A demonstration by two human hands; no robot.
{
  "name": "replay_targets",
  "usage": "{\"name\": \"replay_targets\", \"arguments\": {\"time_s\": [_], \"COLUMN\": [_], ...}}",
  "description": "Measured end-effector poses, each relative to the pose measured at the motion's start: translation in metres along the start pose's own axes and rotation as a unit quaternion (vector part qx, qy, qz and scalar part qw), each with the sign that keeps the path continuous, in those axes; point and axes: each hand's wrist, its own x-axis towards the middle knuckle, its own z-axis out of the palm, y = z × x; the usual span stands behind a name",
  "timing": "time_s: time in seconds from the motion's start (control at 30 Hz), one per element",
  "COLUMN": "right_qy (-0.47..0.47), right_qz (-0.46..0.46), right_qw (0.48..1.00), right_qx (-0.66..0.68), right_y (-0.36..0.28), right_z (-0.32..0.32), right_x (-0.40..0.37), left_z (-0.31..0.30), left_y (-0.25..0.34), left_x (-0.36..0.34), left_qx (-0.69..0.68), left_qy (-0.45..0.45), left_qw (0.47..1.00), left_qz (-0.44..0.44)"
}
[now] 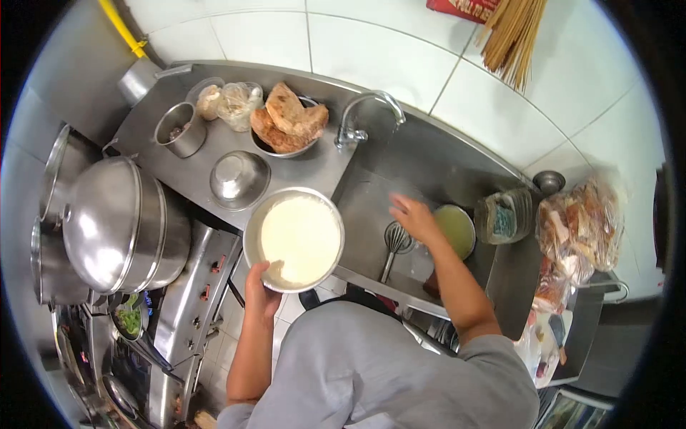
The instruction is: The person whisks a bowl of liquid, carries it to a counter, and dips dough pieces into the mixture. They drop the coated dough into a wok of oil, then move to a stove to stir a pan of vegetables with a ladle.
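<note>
Left hand on the batter bowl, right hand down in the sink beside the whisk.

My left hand (pixel 261 280) grips the near rim of the steel bowl (pixel 248 236) of white batter, thumb over the edge at 6 o'clock, holding it at the corner of the counter (pixel 314 168). My right hand (pixel 414 217) is the nearer one to the whisk (pixel 395 238). Its fingers are loosely spread and hold nothing, and the wire head lies just beside the palm at 7 o'clock. The whisk's long axis runs from 12 to 6 o'clock, with the handle toward me against the near wall of the sink (pixel 371 189). A small bowl (pixel 461 232) of greenish liquid sits at 3 o'clock of that hand, partly covered by my wrist. The palm may be touching the wires, but the lens blurs that spot, and my forearm hides the sink floor beneath it.
</note>
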Motion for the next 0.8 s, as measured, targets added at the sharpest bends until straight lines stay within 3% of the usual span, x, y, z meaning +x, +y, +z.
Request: {"name": "replay_targets", "arguments": {"time_s": [0.07,0.17,0.27,0.33,0.37,0.43,0.47,0.57,0.63,0.7,0.8], "right_qy": [0.06,0.154,0.097,0.13,0.122,0.154,0.121,0.079,-0.024,-0.091,-0.272], "right_qz": [-0.067,-0.097,-0.11,-0.093,-0.068,-0.035,-0.023,0.004,-0.02,0.017,0.051], "right_qw": [0.996,0.981,0.983,0.973,0.945,0.951,0.919,0.899,0.91,0.94,0.931], "right_qx": [0.028,0.067,0.109,0.164,0.296,0.267,0.374,0.43,0.413,0.329,0.239], "right_y": [-0.028,-0.045,-0.021,-0.012,-0.012,-0.017,-0.002,-0.013,-0.029,-0.056,-0.054], "right_z": [0.021,0.057,0.077,0.076,0.069,0.059,0.063,0.063,0.071,0.089,0.125], "right_x": [0.042,0.097,0.151,0.182,0.194,0.206,0.219,0.195,0.155,0.095,0.047], "left_z": [-0.009,-0.014,-0.027,-0.042,-0.044,-0.058,-0.061,-0.067,-0.081,-0.085,-0.114], "left_y": [-0.003,-0.01,-0.023,-0.032,-0.037,-0.052,-0.057,-0.074,-0.086,-0.086,-0.1], "left_x": [-0.011,-0.036,-0.057,-0.07,-0.079,-0.092,-0.102,-0.124,-0.133,-0.146,-0.155], "left_qx": [-0.027,-0.054,-0.091,-0.108,-0.117,-0.143,-0.152,-0.174,-0.198,-0.216,-0.255], "left_qy": [0.0,0.032,0.071,0.096,0.112,0.136,0.151,0.196,0.216,0.25,0.242], "left_qw": [0.999,0.997,0.99,0.985,0.982,0.975,0.971,0.955,0.944,0.929,0.914], "left_qz": [0.019,0.046,0.08,0.092,0.097,0.102,0.11,0.135,0.151,0.168,0.202]}}
